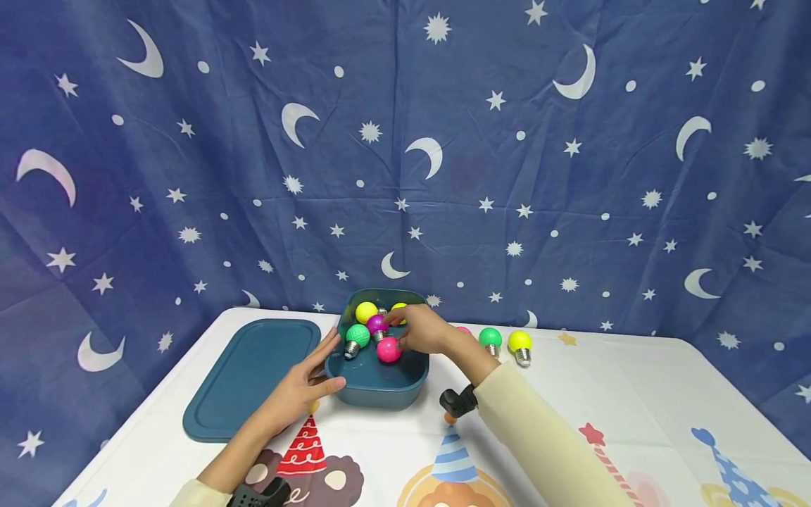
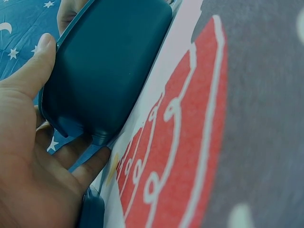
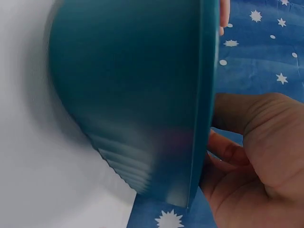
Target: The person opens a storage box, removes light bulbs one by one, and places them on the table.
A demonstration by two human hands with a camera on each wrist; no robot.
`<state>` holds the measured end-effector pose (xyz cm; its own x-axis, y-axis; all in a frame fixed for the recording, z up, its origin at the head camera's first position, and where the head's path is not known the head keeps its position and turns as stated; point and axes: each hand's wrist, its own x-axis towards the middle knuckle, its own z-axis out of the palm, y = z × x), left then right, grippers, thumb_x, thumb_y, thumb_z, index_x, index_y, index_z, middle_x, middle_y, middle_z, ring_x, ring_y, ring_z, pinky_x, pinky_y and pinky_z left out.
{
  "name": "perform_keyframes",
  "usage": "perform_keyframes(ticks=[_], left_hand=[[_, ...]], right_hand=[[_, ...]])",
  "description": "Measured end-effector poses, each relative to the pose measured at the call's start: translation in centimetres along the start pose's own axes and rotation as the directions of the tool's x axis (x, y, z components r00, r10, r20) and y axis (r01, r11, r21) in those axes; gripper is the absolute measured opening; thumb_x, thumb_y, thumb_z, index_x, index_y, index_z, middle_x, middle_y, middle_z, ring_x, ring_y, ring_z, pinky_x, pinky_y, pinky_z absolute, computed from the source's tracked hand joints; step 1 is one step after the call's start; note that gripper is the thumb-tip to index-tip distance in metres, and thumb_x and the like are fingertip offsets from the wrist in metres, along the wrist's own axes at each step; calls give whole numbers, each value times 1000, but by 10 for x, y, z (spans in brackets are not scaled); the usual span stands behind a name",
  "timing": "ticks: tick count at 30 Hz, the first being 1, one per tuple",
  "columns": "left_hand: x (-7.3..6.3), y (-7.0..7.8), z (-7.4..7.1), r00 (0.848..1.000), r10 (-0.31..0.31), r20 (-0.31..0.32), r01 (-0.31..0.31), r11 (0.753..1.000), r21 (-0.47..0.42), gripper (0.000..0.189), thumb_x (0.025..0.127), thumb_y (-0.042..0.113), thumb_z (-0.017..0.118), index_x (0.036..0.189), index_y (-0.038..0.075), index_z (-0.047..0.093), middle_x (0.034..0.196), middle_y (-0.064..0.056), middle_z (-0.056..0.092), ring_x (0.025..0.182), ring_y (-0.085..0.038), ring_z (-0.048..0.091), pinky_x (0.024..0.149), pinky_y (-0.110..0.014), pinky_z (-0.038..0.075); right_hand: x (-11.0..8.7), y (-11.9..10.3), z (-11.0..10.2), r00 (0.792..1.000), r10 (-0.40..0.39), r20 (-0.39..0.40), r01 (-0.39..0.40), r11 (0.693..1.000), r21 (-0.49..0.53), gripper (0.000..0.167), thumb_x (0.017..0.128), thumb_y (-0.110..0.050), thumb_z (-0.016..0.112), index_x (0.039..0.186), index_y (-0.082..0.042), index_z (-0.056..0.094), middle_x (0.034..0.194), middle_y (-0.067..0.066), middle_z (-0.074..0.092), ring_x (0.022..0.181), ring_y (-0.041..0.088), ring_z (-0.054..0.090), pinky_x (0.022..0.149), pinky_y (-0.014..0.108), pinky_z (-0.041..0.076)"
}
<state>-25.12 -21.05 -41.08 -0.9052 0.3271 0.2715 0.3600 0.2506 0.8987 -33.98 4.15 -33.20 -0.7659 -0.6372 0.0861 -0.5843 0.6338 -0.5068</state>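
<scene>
A dark teal plastic box (image 1: 379, 398) holds several coloured light bulbs with silver screw bases. Among them are a green bulb (image 1: 357, 334), a yellow bulb (image 1: 365, 312), a purple bulb (image 1: 376, 323) and a pink bulb (image 1: 388, 350). My left hand (image 1: 303, 387) rests against the box's left side, fingers stretched along the wall and thumb at the near rim. Over the right rim, my right hand (image 1: 421, 329) reaches inside, fingertips by the purple bulb and thumb beside the pink one. Whether it pinches a bulb is hidden; the right wrist view shows mostly the box's outer wall (image 3: 133, 85).
A flat teal lid (image 1: 253, 380) lies left of the box. To the right, partly behind the right forearm, are a green bulb (image 1: 490, 338), a yellow bulb (image 1: 520, 341) and part of a pink one (image 1: 464, 329). A starry blue curtain (image 1: 405, 176) hangs behind the table.
</scene>
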Motion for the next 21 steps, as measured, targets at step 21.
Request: perform_keyframes(ticks=[21], left_hand=[[-1, 2, -1, 1000, 16, 7, -16, 1000, -1, 75, 91, 17, 66, 153, 10, 23, 160, 0, 11, 139, -37, 22, 106, -55, 28]], right_hand=[[8, -11, 20, 995, -74, 70, 75, 997, -12, 36, 79, 2, 75, 112, -12, 72, 103, 4, 67, 78, 13, 62, 70, 21, 52]])
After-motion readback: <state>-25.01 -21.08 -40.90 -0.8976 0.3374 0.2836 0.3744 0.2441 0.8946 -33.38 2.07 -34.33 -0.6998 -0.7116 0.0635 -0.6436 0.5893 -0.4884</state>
